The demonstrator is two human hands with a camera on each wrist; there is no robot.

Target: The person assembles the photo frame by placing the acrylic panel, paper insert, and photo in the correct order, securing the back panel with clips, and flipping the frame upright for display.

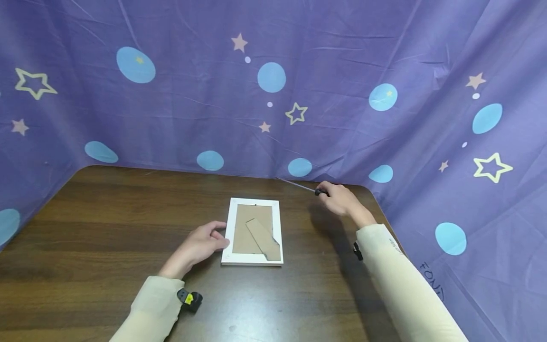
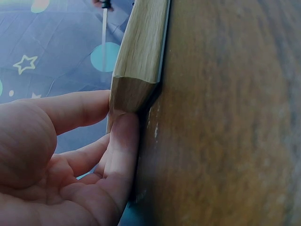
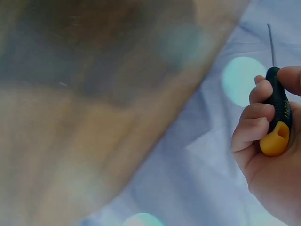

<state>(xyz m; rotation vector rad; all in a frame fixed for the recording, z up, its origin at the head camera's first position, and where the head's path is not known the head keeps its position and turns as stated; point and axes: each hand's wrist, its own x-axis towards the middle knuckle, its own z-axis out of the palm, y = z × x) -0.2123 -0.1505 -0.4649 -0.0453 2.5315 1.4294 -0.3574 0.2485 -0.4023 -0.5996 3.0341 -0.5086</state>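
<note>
A white-edged picture frame [image 1: 253, 258] lies on the table with its brown backing board [image 1: 243, 237] up. Across the backing runs a brown stand flap [image 1: 258, 235], its lower end near the right edge. My left hand [image 1: 201, 244] holds the frame by its left edge; in the left wrist view its thumb [image 2: 124, 141] touches the wooden side [image 2: 141, 52]. Away to the right, above the table's back right part, my right hand [image 1: 339, 199] grips a screwdriver [image 3: 281, 103] by its black and yellow handle. The thin shaft points left, apart from the frame.
The dark wooden table [image 1: 107, 228] has rounded back corners. A purple curtain [image 1: 192, 95] with stars and blue ovals hangs along its back and sides, close behind the screwdriver. Black straps sit at both sleeves, including a left wrist device [image 1: 190, 299].
</note>
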